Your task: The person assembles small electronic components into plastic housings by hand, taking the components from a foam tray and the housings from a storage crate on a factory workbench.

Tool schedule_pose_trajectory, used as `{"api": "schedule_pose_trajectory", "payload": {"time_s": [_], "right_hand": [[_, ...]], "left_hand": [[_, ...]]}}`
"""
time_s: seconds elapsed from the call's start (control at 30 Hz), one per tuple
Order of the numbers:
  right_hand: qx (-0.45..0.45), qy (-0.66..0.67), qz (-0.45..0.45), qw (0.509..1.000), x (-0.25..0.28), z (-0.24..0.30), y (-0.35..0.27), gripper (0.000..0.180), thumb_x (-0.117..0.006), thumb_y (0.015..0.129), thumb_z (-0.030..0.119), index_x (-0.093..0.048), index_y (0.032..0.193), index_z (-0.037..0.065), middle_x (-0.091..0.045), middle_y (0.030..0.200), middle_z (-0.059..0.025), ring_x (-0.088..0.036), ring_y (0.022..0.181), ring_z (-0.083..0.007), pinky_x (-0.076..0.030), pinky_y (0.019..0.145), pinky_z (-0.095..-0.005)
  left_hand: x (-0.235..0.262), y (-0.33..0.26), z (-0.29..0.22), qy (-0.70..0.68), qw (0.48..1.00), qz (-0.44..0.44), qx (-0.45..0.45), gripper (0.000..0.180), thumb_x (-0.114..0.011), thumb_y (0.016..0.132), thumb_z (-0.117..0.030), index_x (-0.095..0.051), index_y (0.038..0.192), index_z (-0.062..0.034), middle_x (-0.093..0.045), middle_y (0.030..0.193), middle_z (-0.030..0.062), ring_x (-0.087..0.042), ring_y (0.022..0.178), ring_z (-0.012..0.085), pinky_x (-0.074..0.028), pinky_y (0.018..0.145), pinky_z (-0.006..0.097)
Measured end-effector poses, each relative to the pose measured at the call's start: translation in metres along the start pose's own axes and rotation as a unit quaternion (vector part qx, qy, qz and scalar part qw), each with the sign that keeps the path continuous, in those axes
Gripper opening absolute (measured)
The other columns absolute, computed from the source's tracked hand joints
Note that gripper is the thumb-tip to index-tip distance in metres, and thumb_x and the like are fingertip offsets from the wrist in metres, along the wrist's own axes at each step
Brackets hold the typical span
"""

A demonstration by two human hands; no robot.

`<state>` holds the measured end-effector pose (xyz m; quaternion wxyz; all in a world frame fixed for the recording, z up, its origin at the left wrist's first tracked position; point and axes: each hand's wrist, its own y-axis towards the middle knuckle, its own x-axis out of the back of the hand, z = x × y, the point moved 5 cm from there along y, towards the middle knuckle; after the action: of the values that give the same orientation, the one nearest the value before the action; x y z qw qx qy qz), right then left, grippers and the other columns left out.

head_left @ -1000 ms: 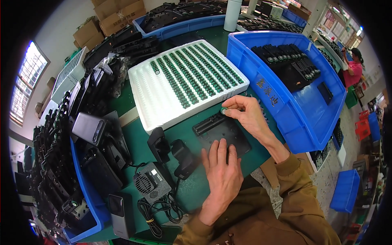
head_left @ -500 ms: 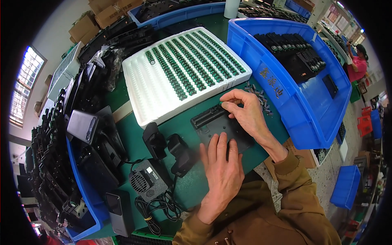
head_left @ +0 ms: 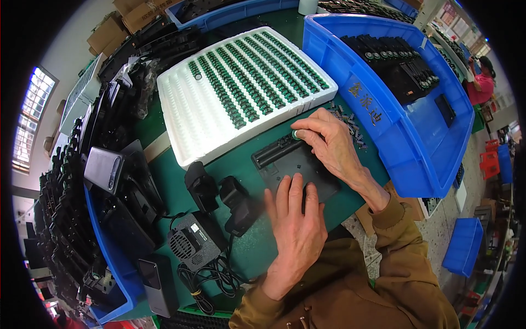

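White foam tray (head_left: pixel 186 123) taken as landmark. One black panel (head_left: pixel 315 172) lies just on the wearer's side of it: flat, matte, roughly rectangular, with a raised ribbed bar along the edge facing the tray and small dark marks on its face.

Left hand (head_left: pixel 298 230): fingers loosely spread, tips resting on the panel, gripping nothing. Right hand (head_left: pixel 331 145): thumb and forefinger pinch one small round part (head_left: pixel 296 134), pale-faced with a green edge, at the panel's corner near the tray. Cannot tell whether part touches panel.

Tray itself: thick, smooth-walled, pitted with slots; several long rows of green parts (head_left: pixel 246 82), too dense to count, plus one short row at its left with one pale ring at the end.

Right of tray: one large glossy blue plastic bin (head_left: pixel 378 156) holding black panels (head_left: pixel 402 68) with round pale discs; between the two, a scatter of small greyish pieces (head_left: pixel 350 126).

Wearer's side of tray, leftward: two curved black brackets (head_left: pixel 201 186); one speckled grey box (head_left: pixel 200 241) with a round slotted grille; one bundle of black cable (head_left: pixel 211 285), tied. All on a green tabletop (head_left: pixel 266 257).
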<state>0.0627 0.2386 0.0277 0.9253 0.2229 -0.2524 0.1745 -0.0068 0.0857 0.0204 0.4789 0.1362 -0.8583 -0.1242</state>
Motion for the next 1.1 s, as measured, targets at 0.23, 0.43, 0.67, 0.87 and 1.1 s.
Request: {"api": "schedule_pose_trajectory", "payload": {"time_s": [0.23,0.43,0.67,0.87,1.1], "right_hand": [[-0.016,0.017,0.035,0.999,0.002,-0.010,0.000,0.018,-0.068,0.086,0.002,-0.071,0.104,-0.002,-0.062,0.091,-0.0057,-0.063,0.075,-0.0117,-0.053,0.058,-0.0256],[-0.075,0.040,0.039,0.996,0.002,-0.008,0.001,0.018,-0.068,0.087,0.003,-0.071,0.103,-0.003,-0.063,0.091,-0.0053,-0.063,0.076,-0.0114,-0.054,0.058,-0.0254],[0.030,-0.006,0.017,0.999,0.006,-0.004,0.001,0.019,-0.065,0.087,-0.002,-0.072,0.105,-0.001,-0.064,0.092,-0.0068,-0.063,0.078,-0.0137,-0.052,0.068,-0.0265],[0.019,0.002,0.027,0.999,0.004,-0.010,0.007,0.018,-0.065,0.086,-0.003,-0.072,0.103,0.000,-0.064,0.090,-0.0067,-0.062,0.076,-0.0139,-0.051,0.069,-0.0266],[-0.067,0.060,0.048,0.995,0.004,-0.011,0.008,0.016,-0.068,0.085,0.000,-0.071,0.101,-0.002,-0.064,0.094,-0.0062,-0.062,0.076,-0.0122,-0.051,0.067,-0.0260]], "left_hand": [[0.000,0.000,0.000,0.001,1.000,0.001,0.004,0.042,-0.072,0.079,-0.008,-0.062,0.119,0.0003,-0.051,0.136,0.0170,-0.044,0.130,0.0388,-0.031,0.108,0.061],[0.000,0.000,0.000,0.005,1.000,0.001,0.009,0.042,-0.072,0.079,-0.007,-0.062,0.119,-0.0001,-0.051,0.136,0.0167,-0.045,0.130,0.0385,-0.031,0.109,0.061],[0.001,0.001,0.000,0.004,1.000,0.005,0.009,0.043,-0.072,0.078,-0.007,-0.062,0.119,-0.0001,-0.052,0.136,0.0167,-0.045,0.130,0.0384,-0.032,0.109,0.061],[0.001,0.001,-0.001,0.007,1.000,0.005,0.009,0.042,-0.072,0.078,-0.006,-0.063,0.119,-0.0001,-0.052,0.136,0.0166,-0.045,0.130,0.0378,-0.032,0.109,0.060],[0.001,0.002,-0.001,0.009,1.000,0.011,0.012,0.041,-0.072,0.079,-0.006,-0.063,0.119,-0.0007,-0.052,0.136,0.0161,-0.045,0.131,0.0374,-0.031,0.110,0.060]]}}
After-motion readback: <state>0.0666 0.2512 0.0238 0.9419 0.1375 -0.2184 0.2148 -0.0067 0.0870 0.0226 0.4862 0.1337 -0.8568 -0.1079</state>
